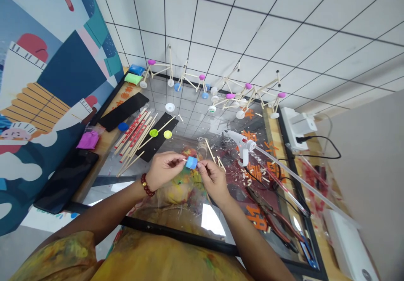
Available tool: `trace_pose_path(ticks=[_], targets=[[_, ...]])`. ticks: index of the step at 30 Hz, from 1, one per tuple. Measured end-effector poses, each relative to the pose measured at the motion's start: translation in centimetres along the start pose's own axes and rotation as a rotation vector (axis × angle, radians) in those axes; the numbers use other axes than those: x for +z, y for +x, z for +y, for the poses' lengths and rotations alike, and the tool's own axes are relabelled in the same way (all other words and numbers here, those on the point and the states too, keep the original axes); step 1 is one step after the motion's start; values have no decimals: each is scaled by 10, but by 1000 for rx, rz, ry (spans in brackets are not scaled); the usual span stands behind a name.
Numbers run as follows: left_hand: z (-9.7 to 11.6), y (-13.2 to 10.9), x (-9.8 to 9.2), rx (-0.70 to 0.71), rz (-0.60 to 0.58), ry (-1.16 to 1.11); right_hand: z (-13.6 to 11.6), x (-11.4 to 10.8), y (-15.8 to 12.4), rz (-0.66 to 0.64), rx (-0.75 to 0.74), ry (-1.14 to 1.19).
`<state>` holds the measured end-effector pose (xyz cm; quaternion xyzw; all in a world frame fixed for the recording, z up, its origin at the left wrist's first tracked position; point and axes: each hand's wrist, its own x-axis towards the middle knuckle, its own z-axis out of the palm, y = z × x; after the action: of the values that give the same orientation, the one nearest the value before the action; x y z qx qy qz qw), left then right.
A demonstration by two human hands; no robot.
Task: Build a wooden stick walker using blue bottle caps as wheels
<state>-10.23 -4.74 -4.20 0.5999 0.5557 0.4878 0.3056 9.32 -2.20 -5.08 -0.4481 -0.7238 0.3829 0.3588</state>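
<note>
My left hand (164,169) and my right hand (213,178) meet over the glass-topped table (189,226), both pinched on a small blue cap-like piece (191,163). A thin pale stick pokes out at the left side of the blue piece, between my left fingers. A red bead bracelet (147,185) sits on my left wrist. A white glue gun (242,144) stands just right of my right hand, with a long clear glue stick (303,182) running back from it.
Several stick-and-cap models (243,96) stand along the far edge. Paper-wrapped sticks (134,136), black sheets (124,110), green and yellow caps (160,133), clay packs (133,79), a phone (65,180), pliers (271,216) and a power strip (299,127) lie about.
</note>
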Motion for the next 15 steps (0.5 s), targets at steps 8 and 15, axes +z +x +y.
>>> trace_pose_path(ticks=[8,15], targets=[[-3,2,-3,52,6,34,3,4,-1,-13,-9,34],[-2,2,0,-25,19,-49,10,3,0,48,24,56]])
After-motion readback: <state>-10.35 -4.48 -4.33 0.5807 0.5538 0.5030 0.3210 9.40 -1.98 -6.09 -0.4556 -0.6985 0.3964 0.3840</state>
